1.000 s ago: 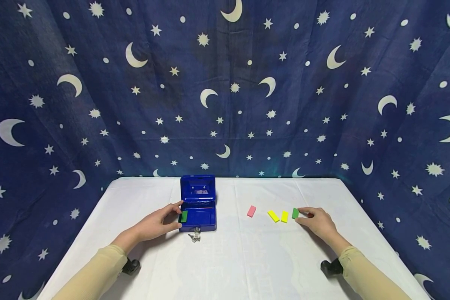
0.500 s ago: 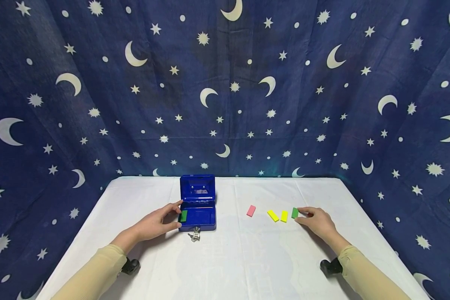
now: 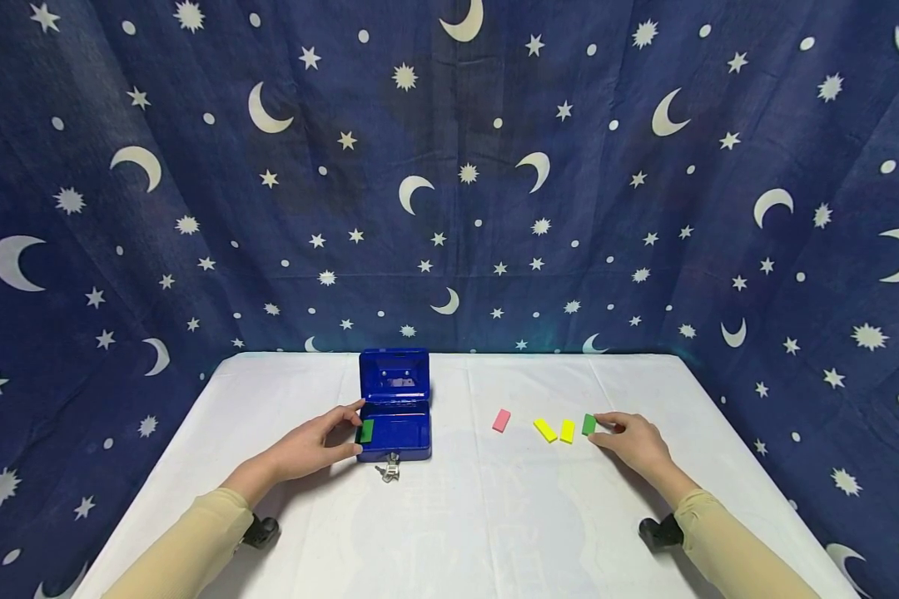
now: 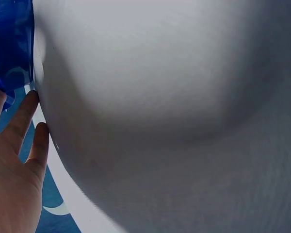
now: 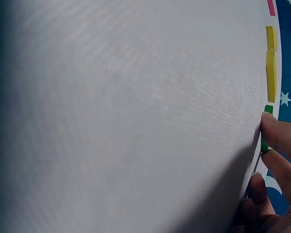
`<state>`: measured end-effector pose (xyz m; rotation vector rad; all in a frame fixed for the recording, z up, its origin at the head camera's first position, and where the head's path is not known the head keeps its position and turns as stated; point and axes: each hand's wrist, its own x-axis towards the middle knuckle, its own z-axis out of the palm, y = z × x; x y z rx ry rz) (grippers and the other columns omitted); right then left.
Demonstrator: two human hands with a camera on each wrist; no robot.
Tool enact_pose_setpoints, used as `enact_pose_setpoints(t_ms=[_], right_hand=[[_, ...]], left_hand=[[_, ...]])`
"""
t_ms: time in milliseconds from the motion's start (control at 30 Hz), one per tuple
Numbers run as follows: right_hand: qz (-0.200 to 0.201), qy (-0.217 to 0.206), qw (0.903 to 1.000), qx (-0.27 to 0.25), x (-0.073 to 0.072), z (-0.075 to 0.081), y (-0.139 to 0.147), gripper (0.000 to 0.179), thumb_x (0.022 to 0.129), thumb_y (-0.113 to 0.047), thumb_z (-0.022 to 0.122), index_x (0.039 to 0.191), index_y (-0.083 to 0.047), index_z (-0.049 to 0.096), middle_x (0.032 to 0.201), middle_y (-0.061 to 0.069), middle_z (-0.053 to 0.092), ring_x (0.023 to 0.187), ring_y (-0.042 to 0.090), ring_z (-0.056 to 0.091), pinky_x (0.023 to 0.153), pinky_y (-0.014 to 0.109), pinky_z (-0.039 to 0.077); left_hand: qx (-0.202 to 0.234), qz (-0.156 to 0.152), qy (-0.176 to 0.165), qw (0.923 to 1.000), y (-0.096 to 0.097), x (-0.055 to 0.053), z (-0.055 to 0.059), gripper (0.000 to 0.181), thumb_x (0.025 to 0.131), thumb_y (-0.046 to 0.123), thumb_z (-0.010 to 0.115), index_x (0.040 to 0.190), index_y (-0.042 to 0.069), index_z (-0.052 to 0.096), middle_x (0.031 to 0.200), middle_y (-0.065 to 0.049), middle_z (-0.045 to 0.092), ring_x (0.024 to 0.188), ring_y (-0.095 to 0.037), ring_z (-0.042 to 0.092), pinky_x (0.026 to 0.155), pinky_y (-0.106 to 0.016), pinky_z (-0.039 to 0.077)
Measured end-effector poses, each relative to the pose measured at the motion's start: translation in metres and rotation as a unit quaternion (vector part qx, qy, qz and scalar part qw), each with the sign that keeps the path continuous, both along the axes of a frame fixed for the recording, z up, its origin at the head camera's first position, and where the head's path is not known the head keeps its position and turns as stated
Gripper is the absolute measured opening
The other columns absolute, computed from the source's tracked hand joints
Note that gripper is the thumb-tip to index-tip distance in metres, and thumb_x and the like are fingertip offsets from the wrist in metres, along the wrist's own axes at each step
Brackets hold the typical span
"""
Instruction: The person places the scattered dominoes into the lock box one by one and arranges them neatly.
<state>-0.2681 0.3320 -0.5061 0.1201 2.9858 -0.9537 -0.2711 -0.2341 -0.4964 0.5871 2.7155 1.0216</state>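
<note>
A blue metal cash box [image 3: 417,454] stands on the table with its lid raised. My left hand [image 3: 307,448] holds its left side, thumb near the front corner and index finger near the back corner. In the left wrist view the left hand [image 4: 14,170] is beside the box [image 4: 12,43], thumb mostly out of frame. A green block [image 3: 367,431] lies inside the box at the left. On the right, my right hand [image 3: 637,445] pinches another green block [image 3: 588,424] between thumb and finger; the right wrist view shows this block [image 5: 268,108] resting on the table.
Two yellow blocks [image 3: 567,431] and a pink block [image 3: 501,421] lie between the box and my right hand. Keys [image 3: 389,472] hang at the box's front lock. A white cloth covers the table [image 3: 457,532]; a starry blue curtain [image 3: 449,249] hangs behind it.
</note>
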Motion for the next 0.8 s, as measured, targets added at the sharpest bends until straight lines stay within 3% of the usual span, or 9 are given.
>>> enact_pose_setpoints(t_ms=[367,800], right_hand=[[0.004,0.017,0.9994,0.031,0.0018,-0.0008,-0.0005,0.052,0.087,-0.034,0.079,0.128,-0.004,0.067,0.099,0.011,0.064,0.088,0.027,0.055,0.073,0.043,0.045],[-0.005,0.042,0.9985,0.034,-0.0030,0.0050,-0.0045,0.055,0.087,-0.038,0.078,0.125,-0.001,0.065,0.095,0.008,0.059,0.086,0.026,0.052,0.068,0.039,0.041]], left_hand=[[0.000,0.001,-0.002,1.0000,0.0012,0.0006,0.0016,0.040,0.094,0.049,0.071,0.121,0.026,0.054,0.163,0.009,0.033,0.148,-0.026,0.034,0.114,-0.059,0.029],[-0.001,-0.002,-0.002,1.0000,0.0004,0.0014,0.0020,0.040,0.094,0.049,0.070,0.122,0.025,0.054,0.163,0.008,0.033,0.148,-0.026,0.033,0.115,-0.059,0.029]])
